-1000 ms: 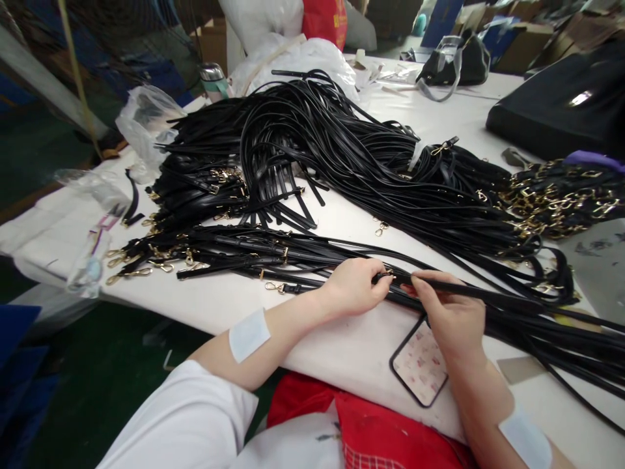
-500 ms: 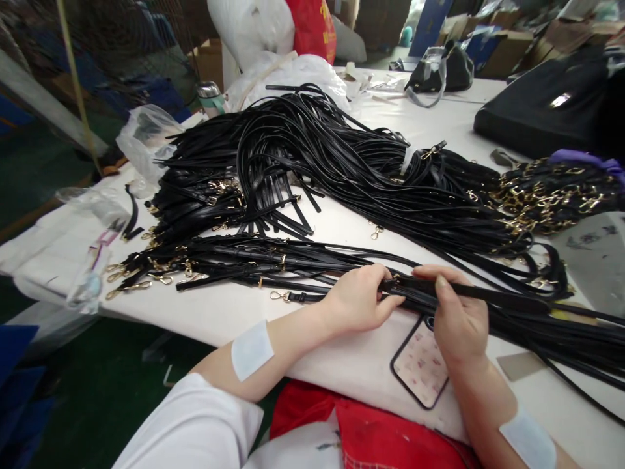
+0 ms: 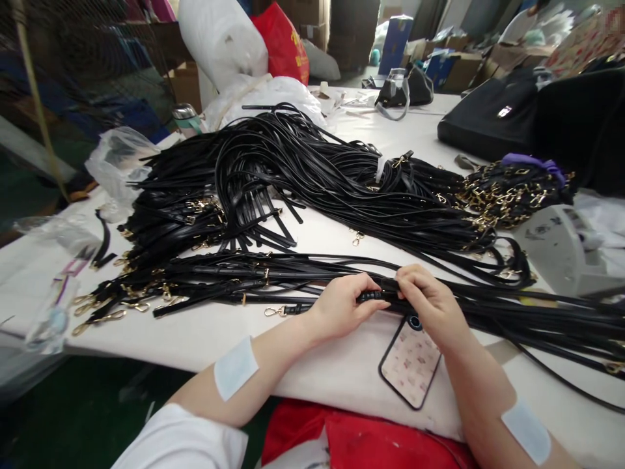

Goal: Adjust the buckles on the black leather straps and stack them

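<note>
Both hands pinch one black strap above the near edge of the table. My left hand is closed on it where dark loops or a buckle part sit between thumb and forefinger. Close beside, my right hand grips the strap with thumb and fingertips. Beneath the hands runs a row of black straps with gold snap hooks at the left end. One gold hook lies just left of my left wrist. A phone in a patterned case lies below my right hand, partly covered by it.
A large heap of black straps fills the middle of the white table. Gold-hooked pieces are piled at right, near a black bag. Clear plastic bags and purple-handled scissors lie at left.
My right hand has turned and drawn its fingertips in against the left hand. The wide strap part that stretched rightward from it no longer shows. The camera view has shifted slightly.
</note>
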The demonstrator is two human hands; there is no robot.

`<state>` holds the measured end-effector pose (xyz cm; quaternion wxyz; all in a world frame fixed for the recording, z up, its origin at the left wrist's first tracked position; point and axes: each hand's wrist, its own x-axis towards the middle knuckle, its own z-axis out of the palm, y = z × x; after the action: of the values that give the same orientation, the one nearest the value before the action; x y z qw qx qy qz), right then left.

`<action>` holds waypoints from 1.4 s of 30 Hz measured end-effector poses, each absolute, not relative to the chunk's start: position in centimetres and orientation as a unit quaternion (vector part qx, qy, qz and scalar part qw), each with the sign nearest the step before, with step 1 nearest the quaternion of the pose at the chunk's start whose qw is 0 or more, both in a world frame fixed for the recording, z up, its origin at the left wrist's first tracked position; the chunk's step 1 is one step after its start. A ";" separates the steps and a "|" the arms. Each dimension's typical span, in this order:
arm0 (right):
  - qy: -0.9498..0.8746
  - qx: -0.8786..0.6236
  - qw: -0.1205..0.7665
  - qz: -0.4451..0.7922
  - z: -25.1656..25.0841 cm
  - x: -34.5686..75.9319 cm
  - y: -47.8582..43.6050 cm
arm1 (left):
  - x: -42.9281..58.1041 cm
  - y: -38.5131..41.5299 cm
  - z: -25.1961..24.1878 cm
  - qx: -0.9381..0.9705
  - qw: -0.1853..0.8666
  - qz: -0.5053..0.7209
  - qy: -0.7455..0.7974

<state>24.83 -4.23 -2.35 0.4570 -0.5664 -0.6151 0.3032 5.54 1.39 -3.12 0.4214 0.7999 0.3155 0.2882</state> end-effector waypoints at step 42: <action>-0.497 -0.528 0.511 0.460 -4.5 24.4 -4.2 | 5.5 1.2 -3.2 0.764 0.439 0.350 0.317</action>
<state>24.38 -4.24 -4.53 0.5114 -0.5281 -0.4975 0.4605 5.46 1.17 -3.16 0.4393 0.7643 0.3169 0.3500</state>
